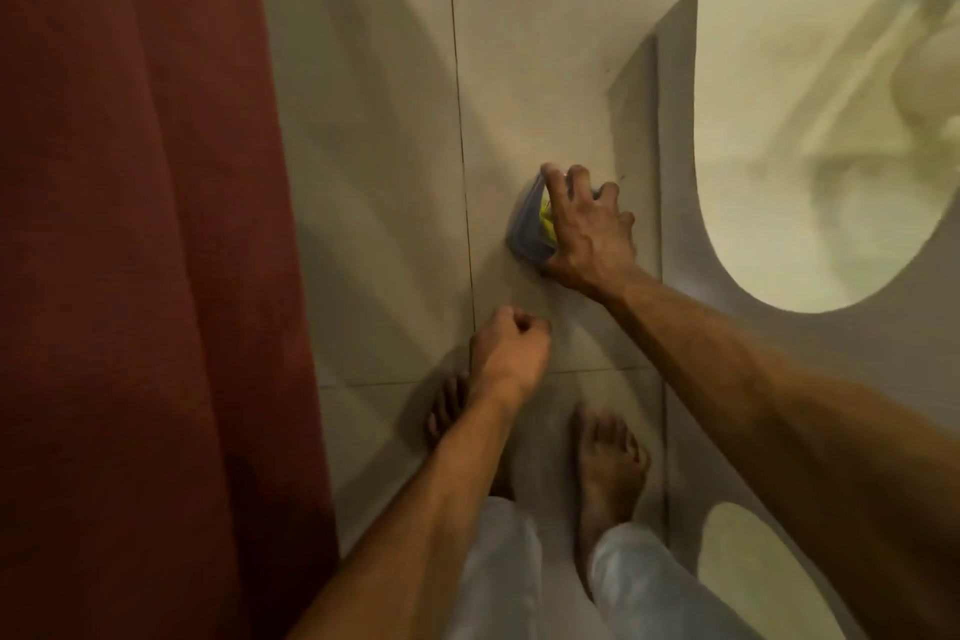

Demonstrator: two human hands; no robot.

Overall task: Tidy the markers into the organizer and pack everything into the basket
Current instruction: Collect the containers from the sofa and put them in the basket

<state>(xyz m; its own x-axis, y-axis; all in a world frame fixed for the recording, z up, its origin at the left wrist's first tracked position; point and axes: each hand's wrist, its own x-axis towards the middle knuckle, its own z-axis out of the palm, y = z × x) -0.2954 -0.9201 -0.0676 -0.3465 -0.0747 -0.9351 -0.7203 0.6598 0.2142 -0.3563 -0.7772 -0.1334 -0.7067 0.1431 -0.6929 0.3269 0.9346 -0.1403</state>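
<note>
tiled floor; right hand fingers spread, gripping blue container, yellow under fingertips; left hand fisted, holding nothing.

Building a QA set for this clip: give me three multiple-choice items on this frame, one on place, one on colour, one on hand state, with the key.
1. Where is the blue container that the right hand reaches down to?
A. on a shelf
B. low over the tiled floor, ahead of the bare feet
C. on the curtain

2. What colour is the curtain on the left?
A. dark red
B. green
C. white

3. What is the left hand doing?
A. gripping the container
B. spread flat on the floor
C. curled into a fist, holding nothing visible

Key:
1 B, the container shows against the tiles beyond the toes; floor contact is hidden.
2 A, the cloth filling the left side is dark red.
3 C, its fingers are folded in and it is apart from the container.
</note>
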